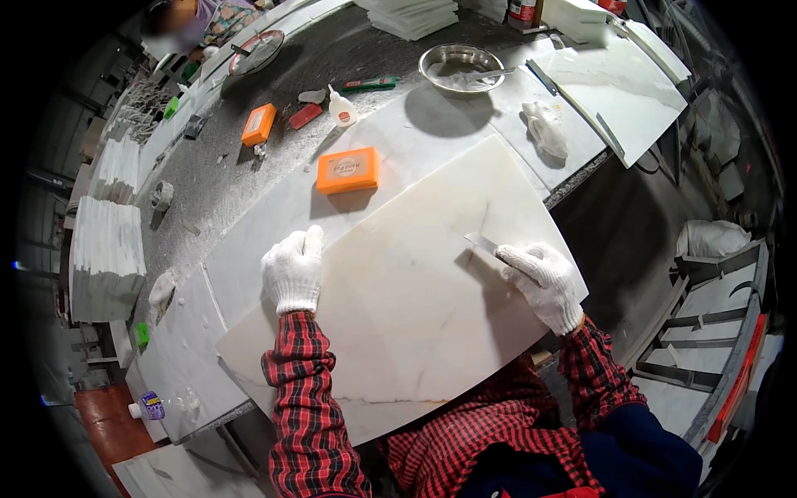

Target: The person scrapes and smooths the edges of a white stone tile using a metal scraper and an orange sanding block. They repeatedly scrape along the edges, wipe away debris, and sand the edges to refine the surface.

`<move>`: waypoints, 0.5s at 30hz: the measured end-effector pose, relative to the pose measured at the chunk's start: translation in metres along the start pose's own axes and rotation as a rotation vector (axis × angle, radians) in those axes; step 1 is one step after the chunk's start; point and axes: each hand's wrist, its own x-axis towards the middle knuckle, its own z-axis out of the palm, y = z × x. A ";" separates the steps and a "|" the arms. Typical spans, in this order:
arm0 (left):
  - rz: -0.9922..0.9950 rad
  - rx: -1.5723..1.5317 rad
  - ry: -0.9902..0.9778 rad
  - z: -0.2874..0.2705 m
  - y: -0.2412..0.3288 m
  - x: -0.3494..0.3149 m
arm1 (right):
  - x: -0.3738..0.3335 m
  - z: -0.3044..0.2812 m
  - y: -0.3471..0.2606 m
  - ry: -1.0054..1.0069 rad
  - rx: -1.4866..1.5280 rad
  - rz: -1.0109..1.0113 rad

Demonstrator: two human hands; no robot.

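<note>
A large pale marble slab (415, 307) with faint grey and tan veins lies in front of me, its near edge reaching toward my body. At its far left edge is my left hand (294, 267) in a white knit glove, closed with the fingers curled over that edge; the fingertips are hidden. Over the right part of the slab, my right hand (538, 282), gloved too, grips a scraper knife (481, 243). The thin blade points left above the stone and casts a shadow on it. Just beyond the slab sits an orange hand pad box (347, 170).
Farther back are a metal bowl (462, 70) with a spoon, a white glue bottle (341, 109), a red block (305, 116) and another orange box (259, 124). Stacked tiles (108, 257) stand left; a crumpled white cloth (545, 130) lies right. A person (199, 21) is at far left.
</note>
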 end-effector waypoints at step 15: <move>-0.003 0.022 -0.001 0.000 0.000 0.000 | -0.002 -0.003 0.006 0.008 0.010 -0.055</move>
